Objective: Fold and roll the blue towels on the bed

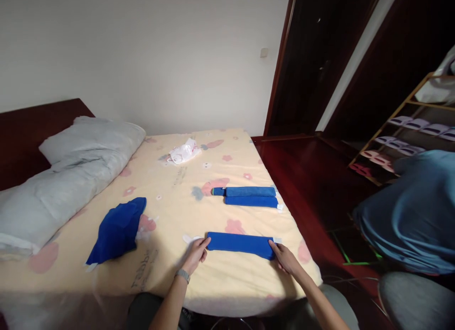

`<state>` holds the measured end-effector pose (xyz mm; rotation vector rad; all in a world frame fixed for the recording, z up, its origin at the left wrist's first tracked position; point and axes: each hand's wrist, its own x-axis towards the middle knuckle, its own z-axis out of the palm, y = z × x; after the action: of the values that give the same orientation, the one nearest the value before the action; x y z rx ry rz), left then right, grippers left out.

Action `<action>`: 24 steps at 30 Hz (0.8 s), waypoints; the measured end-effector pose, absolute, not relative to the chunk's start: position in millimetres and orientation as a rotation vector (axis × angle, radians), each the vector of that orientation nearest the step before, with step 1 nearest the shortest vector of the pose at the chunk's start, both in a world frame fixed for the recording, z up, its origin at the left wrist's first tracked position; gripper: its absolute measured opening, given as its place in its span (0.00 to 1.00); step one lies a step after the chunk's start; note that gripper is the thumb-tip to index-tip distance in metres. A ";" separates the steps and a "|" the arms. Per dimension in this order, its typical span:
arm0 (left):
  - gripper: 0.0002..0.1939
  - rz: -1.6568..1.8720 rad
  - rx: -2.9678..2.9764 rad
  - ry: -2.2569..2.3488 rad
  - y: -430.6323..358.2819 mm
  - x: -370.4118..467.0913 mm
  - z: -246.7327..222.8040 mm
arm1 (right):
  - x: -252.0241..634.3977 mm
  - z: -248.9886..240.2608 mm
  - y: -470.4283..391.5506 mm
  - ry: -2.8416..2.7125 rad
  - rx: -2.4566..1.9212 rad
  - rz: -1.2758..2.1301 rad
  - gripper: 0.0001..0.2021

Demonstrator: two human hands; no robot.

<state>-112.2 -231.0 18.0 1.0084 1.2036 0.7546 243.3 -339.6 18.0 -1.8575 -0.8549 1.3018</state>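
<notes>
Cloth (238, 242): blue, folded into a long flat strip, lower center of the frame, over the bed (209, 285); can't tell if it's fully resting on it.
Weight: gotta be light, I'd guess, just some layers of fabric.
Feel: looks soft and kinda floppy, not slick. Bottom edge dips toward the right end, so layers could shift on you.
Breakable: nah, pretty much zero worry imo.
Left hand (196, 255): pinching the left end, thumb on top.
Right hand (284, 260): pinching the right end, thumb on top, right by the white tag (277, 240).
Best grip: both short ends, all layers together; grabbing just the middle would probably let it droop.
</notes>
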 end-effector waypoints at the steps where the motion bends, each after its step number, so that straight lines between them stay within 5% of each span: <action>1: 0.27 0.747 0.994 1.193 -231.2 -112.7 20.8 | 242.6 20.4 -340.7 -0.839 -1.832 1.321 0.30; 14: 0.26 0.872 0.841 1.018 -248.4 -109.0 42.8 | 243.0 57.8 -361.4 -0.640 -1.450 1.282 0.27; 24: 0.27 0.787 0.886 1.031 -242.6 -92.1 39.0 | 266.9 23.9 -366.2 -0.592 -1.553 1.292 0.27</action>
<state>-92.1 -242.6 39.0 0.8861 1.0312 0.7868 266.9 -366.2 23.9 -1.5535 -0.5920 1.2916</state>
